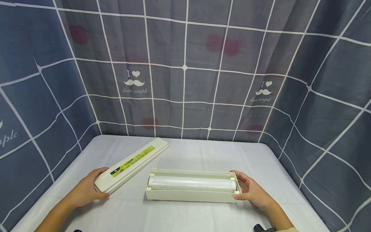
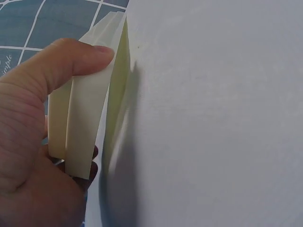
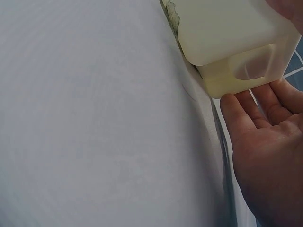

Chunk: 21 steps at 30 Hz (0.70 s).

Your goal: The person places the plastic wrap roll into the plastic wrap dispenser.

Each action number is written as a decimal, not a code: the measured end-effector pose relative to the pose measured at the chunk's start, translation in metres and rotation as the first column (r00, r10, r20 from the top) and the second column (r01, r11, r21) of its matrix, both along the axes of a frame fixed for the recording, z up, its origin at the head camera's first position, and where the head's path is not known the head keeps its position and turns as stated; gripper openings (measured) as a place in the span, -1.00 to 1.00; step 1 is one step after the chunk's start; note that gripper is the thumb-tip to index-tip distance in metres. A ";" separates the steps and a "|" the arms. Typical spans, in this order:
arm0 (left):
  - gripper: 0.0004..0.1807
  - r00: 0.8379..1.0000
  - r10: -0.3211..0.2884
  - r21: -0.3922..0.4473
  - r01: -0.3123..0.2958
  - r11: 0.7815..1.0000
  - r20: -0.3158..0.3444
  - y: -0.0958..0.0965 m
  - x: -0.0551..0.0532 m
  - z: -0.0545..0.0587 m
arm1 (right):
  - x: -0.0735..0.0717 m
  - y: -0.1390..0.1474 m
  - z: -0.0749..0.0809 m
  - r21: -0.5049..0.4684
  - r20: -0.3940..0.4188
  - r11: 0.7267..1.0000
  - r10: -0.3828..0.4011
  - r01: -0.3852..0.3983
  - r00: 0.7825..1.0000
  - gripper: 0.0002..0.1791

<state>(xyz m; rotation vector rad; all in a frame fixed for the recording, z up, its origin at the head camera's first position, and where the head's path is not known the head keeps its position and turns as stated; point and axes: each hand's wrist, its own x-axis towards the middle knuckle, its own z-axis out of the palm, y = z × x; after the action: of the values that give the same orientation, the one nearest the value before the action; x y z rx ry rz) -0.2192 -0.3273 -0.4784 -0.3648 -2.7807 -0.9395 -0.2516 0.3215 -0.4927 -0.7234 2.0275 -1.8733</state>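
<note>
My left hand (image 1: 87,190) grips the near end of a long cream plastic lid (image 1: 139,162), thumb on one long side and fingers on the other. The lid slants away toward the back, with a green and yellow label (image 1: 131,161) facing up. To its right on the table stands the open cling film box (image 1: 191,195), with a shiny roll of cling film (image 1: 192,183) lying inside. My right hand (image 1: 255,191) holds the box's right end, thumb at the front corner and fingers at the back. In the right wrist view, an opening shows in the box's end wall (image 3: 251,68).
White cloth covers the table (image 1: 217,154). Blue-grey checked curtains (image 1: 185,83) close off the back and both sides. Near the bottom edge, a black object (image 1: 262,228) lies by the right wrist.
</note>
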 end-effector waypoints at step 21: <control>0.14 0.998 0.065 0.035 -0.064 0.997 -0.026 0.008 0.002 0.008 | 0.002 -0.002 0.001 0.013 0.005 1.000 -0.012 0.012 1.000 0.12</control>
<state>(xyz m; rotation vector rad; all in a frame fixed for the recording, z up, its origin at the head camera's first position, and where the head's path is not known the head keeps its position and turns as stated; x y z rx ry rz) -0.2175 -0.3198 -0.4705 -0.2784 -2.7313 -0.9584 -0.2494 0.3199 -0.4913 -0.7037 2.0433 -1.8648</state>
